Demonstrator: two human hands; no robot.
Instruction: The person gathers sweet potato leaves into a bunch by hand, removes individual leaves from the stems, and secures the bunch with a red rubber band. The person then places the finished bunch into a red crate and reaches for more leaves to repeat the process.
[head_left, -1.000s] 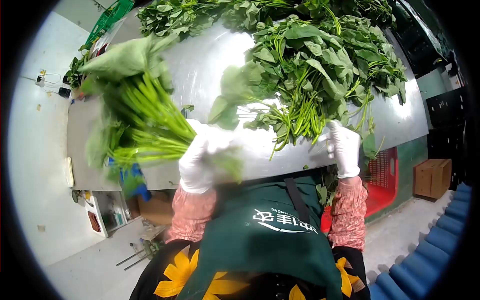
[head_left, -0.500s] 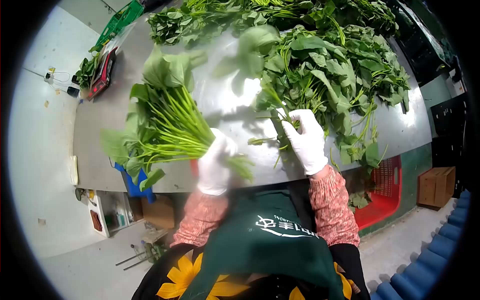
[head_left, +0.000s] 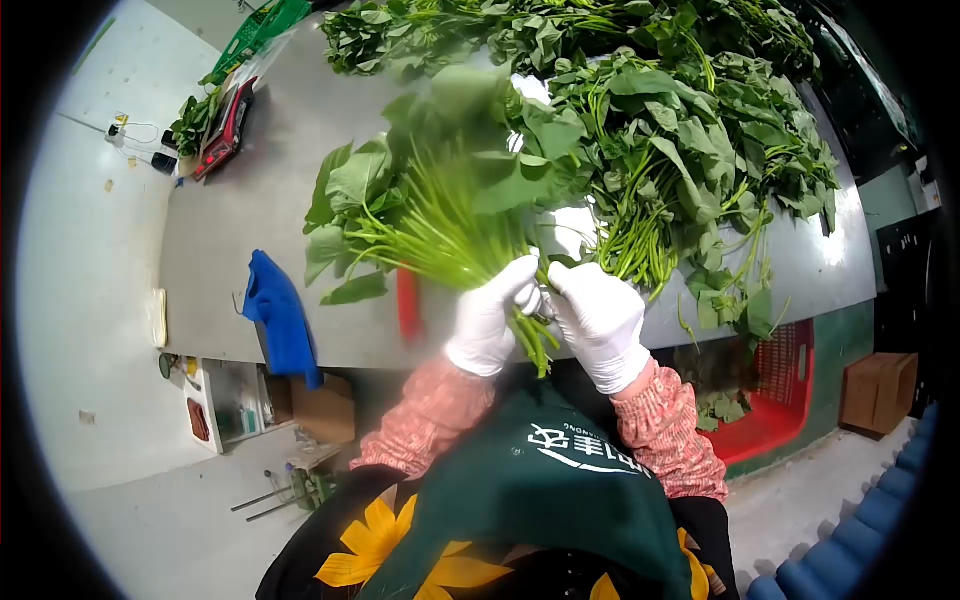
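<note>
“One bunch [head_left: 440,235]. Where is it?”

“Held up over the near side of the table [head_left: 220,270], leaves fanning away and leftward, stem ends poking out below the left hand [head_left: 490,320] by the near edge.”

“And the hands?”

“The left is wrapped round the stems. The right hand [head_left: 605,325] is just beside it, fingers curled in against the stems; the overlap hides whether it pinches any.”

“How would it handle?”

“Light, I'd judge: springy stems, soft leaves that could tear. Best held low on the stems, firmly but not crushing.”

“Room to move?”

“The pile [head_left: 690,150] crowds the right and far side. Leftward, the table runs to the cloth [head_left: 277,310], draped over the near edge. The crate [head_left: 775,425] sits lower, to the right.”
</note>
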